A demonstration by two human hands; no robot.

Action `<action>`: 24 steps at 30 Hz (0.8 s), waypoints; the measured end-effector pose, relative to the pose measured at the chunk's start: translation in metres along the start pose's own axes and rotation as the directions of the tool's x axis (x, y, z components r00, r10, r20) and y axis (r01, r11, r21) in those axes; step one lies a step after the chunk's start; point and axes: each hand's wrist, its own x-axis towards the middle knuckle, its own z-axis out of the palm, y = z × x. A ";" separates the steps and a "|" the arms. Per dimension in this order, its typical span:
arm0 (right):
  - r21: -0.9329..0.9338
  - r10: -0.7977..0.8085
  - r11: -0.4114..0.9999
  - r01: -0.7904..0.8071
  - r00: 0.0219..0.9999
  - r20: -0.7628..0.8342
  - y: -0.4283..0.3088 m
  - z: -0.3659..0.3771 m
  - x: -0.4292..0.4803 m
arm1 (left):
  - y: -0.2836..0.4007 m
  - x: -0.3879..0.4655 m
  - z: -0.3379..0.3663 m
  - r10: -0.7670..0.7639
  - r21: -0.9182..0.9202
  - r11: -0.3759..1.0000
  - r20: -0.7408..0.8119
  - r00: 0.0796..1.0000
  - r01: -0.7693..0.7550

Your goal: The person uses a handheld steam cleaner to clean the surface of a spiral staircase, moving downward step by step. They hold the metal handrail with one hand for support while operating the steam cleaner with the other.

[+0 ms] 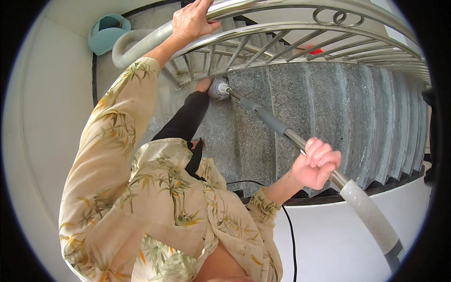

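Note:
My left hand (192,21) rests over the stainless steel handrail (243,7) of the stair railing, its fingers curled round the tube. Lower right, my right hand (317,164) is closed round the metal pole of a mop (296,139). Grey sleeves cover part of that pole, and a pale grip (370,213) covers its upper end. The pole slants down to a round mop head (219,88) with grey strands and a white hub. This head lies on a stair tread, close beside my bare foot (203,85).
Grey speckled stone stairs (292,95) run off to the right, bordered by a white wall (327,232). Steel balusters (243,52) line the far side. A pale blue plastic bucket (102,42) stands on the landing at upper left. A black cord (293,239) hangs near my right arm.

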 end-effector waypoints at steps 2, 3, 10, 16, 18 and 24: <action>-0.029 -0.017 0.999 0.018 0.999 0.035 -0.001 0.007 0.006 | 0.001 0.000 -0.003 -0.013 0.002 1.000 0.020 1.000 0.013; -0.002 -0.044 0.999 0.044 0.999 0.026 -0.004 0.011 0.011 | 0.000 -0.001 -0.004 -0.023 0.002 1.000 0.034 0.999 0.023; 0.003 -0.058 0.998 0.058 0.998 0.001 -0.040 0.025 0.025 | -0.005 0.000 -0.001 0.017 -0.009 1.000 -0.043 0.999 -0.017; 0.000 -0.071 0.997 0.071 0.994 0.082 -0.049 0.015 -0.001 | -0.007 -0.005 0.006 -0.001 -0.014 1.000 -0.057 0.998 0.000; -0.069 -0.004 0.998 0.008 0.999 0.052 -0.046 0.013 -0.019 | -0.007 -0.007 0.008 -0.013 -0.003 1.000 -0.037 0.999 0.013; -0.171 0.020 0.984 -0.041 0.992 -0.125 -0.039 -0.001 -0.045 | -0.007 0.018 0.024 -0.003 0.001 1.000 -0.018 1.000 0.003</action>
